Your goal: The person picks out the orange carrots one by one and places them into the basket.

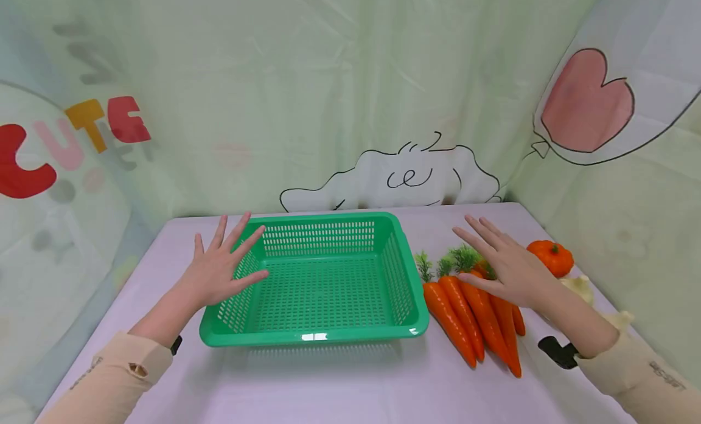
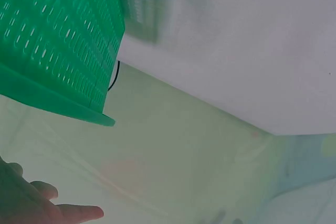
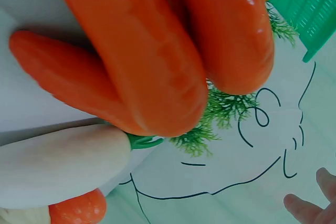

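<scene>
A green plastic basket point(image 1: 313, 337) with slotted walls stands on the table, its inside bare. My left hand point(image 1: 219, 272) is spread over the basket's left side, fingers apart and holding nothing; its fingertips point(image 2: 84, 212) show low in the left wrist view. My right hand point(image 1: 509, 267) hovers over several orange carrots point(image 1: 450, 322) with green leafy tops, also spread and holding nothing. The carrots point(image 3: 142, 56) fill much of the right wrist view, overlapping one another. Part of the pile lies hidden under the right hand in the head view.
A small orange pumpkin point(image 1: 552, 258) and pale bulb-shaped vegetables point(image 1: 580, 287) lie at the table's right edge. A white, radish-like vegetable point(image 3: 63, 156) with a green stem lies beside the carrots. A printed curtain point(image 1: 246, 107) hangs behind the table.
</scene>
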{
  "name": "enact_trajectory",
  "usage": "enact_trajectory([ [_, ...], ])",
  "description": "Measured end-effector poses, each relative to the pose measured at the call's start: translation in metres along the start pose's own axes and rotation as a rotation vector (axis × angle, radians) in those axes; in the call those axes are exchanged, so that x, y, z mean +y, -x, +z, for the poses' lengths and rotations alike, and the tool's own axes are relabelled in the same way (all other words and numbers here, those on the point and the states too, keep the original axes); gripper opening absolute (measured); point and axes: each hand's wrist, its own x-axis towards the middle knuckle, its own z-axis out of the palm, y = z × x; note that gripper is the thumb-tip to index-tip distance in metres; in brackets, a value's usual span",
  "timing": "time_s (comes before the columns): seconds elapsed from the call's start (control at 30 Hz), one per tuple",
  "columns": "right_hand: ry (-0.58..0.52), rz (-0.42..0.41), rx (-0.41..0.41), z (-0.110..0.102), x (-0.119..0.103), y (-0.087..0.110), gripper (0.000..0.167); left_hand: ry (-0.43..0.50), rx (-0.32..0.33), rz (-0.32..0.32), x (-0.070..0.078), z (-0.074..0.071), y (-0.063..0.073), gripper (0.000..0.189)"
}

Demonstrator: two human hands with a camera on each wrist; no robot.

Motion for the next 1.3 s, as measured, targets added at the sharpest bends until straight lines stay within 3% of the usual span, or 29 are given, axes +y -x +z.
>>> enact_trajectory([
  [0.3, -0.027, 0.012, 0.005, 0.010, 0.008, 0.013, 0.080, 0.046, -0.008, -0.039, -0.006, 0.007, 0.005, 0.081],
  [0.87, -0.087, 0.059, -0.014, 0.019, 0.008, 0.036, 0.081, 0.260, -0.048, -0.128, -0.014, 0.018, 0.010, 0.080],
  [1.3, -0.084, 0.080, -0.015, 0.027, 0.006, 0.044, 0.085, 0.312, -0.034, -0.143, -0.019, 0.025, 0.011, 0.079],
])
